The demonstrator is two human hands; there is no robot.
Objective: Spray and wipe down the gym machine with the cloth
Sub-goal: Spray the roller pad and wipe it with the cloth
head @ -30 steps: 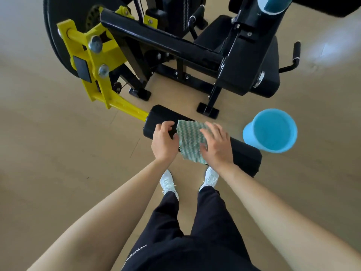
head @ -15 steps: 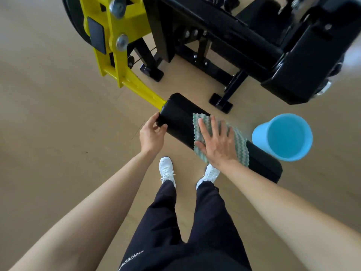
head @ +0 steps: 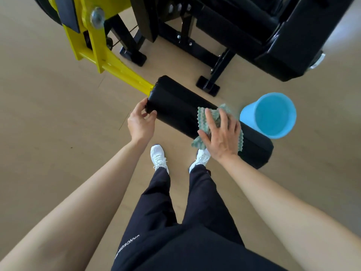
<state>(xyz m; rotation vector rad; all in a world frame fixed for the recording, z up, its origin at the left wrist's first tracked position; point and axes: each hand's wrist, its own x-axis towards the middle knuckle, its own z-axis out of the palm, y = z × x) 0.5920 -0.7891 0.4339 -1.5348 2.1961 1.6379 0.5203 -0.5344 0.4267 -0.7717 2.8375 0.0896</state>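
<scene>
Blue bucket (head: 268, 115) just beside the roller pad (head: 175, 106), frame foot (head: 208, 87) behind.

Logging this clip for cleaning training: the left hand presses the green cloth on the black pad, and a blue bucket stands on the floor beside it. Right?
Not quite: the right hand presses the green cloth on the black pad, as the head view shows. The left hand grips the pad's end near the yellow arm. The blue bucket does stand on the floor beside it.

Blue bucket (head: 246, 115) crowds the right end of the roller pad (head: 175, 106), possibly touching.
</scene>
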